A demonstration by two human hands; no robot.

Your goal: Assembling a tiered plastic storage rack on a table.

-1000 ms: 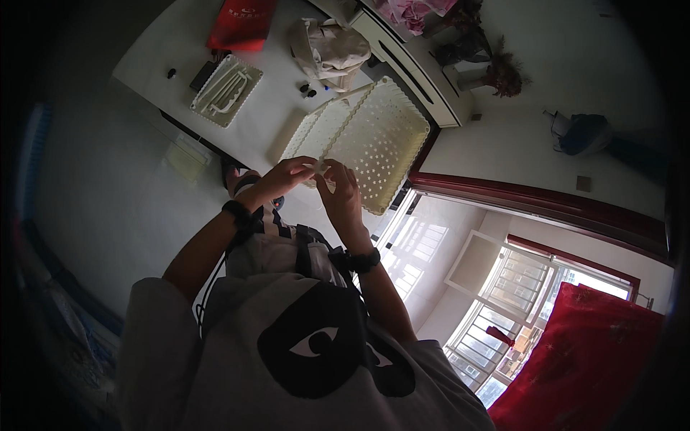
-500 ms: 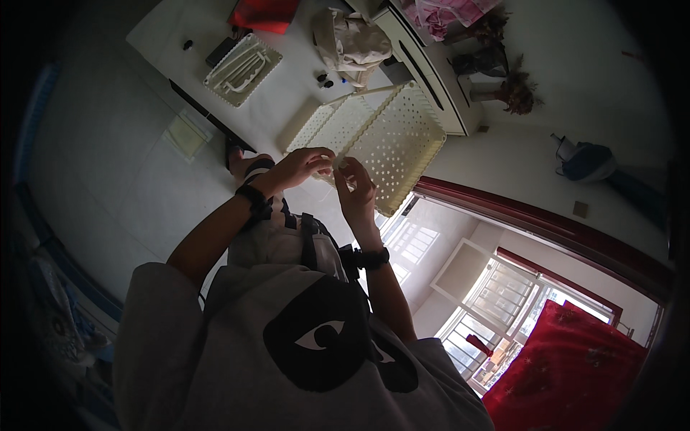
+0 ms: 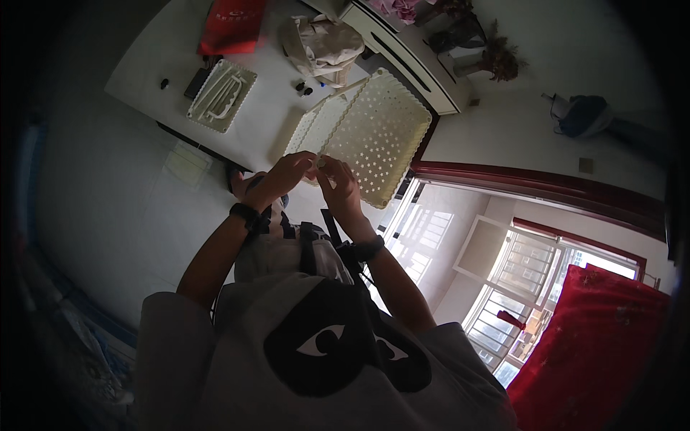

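Observation:
In front of my body, my left hand (image 3: 290,174) and my right hand (image 3: 341,188) meet fingertip to fingertip. A small whitish piece (image 3: 320,164) shows between them, too small to name. My right thumb and fingers pinch it. The left fingers are curled together beside it, and what they hold is hidden. Just beyond the hands are cream plastic racks (image 3: 394,122) with star-shaped holes and scalloped rims, tilted at the table's edge.
On the pale table (image 3: 266,108) lie a small cream tray (image 3: 248,82) of white rods, a red bag (image 3: 231,27), a beige backpack (image 3: 323,47) and small dark objects (image 3: 303,88). A cabinet (image 3: 402,54) stands behind. To the right is a dark red door frame (image 3: 532,190).
The view has shifted, so the table and racks sit further left. My hands remain together at the small piece, with only slight finger movement.

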